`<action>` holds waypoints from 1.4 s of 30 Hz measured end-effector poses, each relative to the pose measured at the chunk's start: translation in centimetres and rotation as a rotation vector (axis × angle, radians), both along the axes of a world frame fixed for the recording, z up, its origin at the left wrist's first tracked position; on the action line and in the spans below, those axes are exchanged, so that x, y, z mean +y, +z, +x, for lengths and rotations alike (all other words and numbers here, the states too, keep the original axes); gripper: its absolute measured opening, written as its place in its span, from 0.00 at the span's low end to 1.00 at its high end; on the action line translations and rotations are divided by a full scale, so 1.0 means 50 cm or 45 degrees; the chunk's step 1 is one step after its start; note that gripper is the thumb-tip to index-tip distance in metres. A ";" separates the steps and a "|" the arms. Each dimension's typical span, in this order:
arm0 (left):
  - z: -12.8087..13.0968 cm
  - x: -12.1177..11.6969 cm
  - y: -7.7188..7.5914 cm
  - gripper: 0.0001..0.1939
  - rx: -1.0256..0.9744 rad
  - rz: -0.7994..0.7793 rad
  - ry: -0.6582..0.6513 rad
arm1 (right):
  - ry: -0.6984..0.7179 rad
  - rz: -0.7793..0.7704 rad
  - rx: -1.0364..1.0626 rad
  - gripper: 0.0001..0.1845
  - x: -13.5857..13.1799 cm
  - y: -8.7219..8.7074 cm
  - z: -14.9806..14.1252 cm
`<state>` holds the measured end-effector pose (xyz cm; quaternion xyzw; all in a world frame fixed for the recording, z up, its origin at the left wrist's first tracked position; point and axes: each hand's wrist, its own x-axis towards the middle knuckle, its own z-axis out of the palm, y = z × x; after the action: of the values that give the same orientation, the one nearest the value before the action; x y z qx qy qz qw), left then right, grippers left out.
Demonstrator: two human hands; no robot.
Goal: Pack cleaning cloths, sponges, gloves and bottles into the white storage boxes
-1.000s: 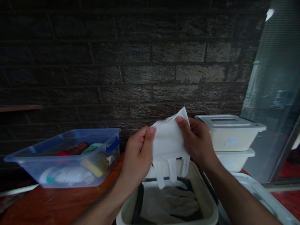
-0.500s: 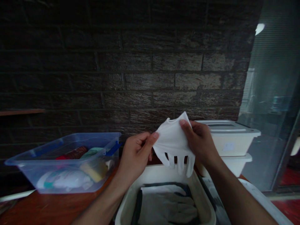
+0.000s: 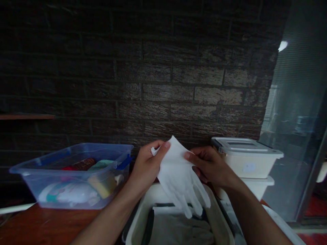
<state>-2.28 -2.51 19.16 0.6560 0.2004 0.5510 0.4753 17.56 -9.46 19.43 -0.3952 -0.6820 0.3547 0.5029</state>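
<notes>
A thin white glove [image 3: 176,173] hangs fingers down between my two hands, above an open cream-coloured bin. My left hand [image 3: 149,161] pinches the cuff at its upper left, thumb on the front. On the other side, my right hand [image 3: 208,165] grips the glove's right edge between thumb and fingers. Below, the cream bin [image 3: 143,200] holds folded grey and white gloves [image 3: 176,226] with dark edging; the hanging glove's fingertips partly cover them in view.
At left, a clear blue-tinted plastic box [image 3: 74,175] contains a white bottle-like item, something yellow and a red packet. Two lidded cream boxes [image 3: 251,163] are stacked at right. A dark brick wall [image 3: 153,75] stands behind the wooden table [image 3: 51,224].
The white glove has turned and shifted lower, its fingers now hanging lengthwise toward the lower right. My left hand has moved to the cuff; my right hand has dropped slightly.
</notes>
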 end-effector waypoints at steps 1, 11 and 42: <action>-0.004 0.002 0.004 0.18 -0.024 -0.003 0.016 | -0.023 0.006 -0.001 0.27 -0.002 0.003 0.007; -0.042 0.027 0.031 0.14 -0.238 0.068 0.189 | -0.045 -0.042 0.047 0.21 -0.008 0.016 0.043; -0.075 0.060 0.059 0.12 -0.594 0.134 0.399 | 0.214 -0.165 -0.111 0.23 0.011 -0.007 0.020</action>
<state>-6.03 0.47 22.12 0.4963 0.1555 0.7635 0.3828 18.58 -8.93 19.09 -0.3834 -0.7096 0.4214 0.4147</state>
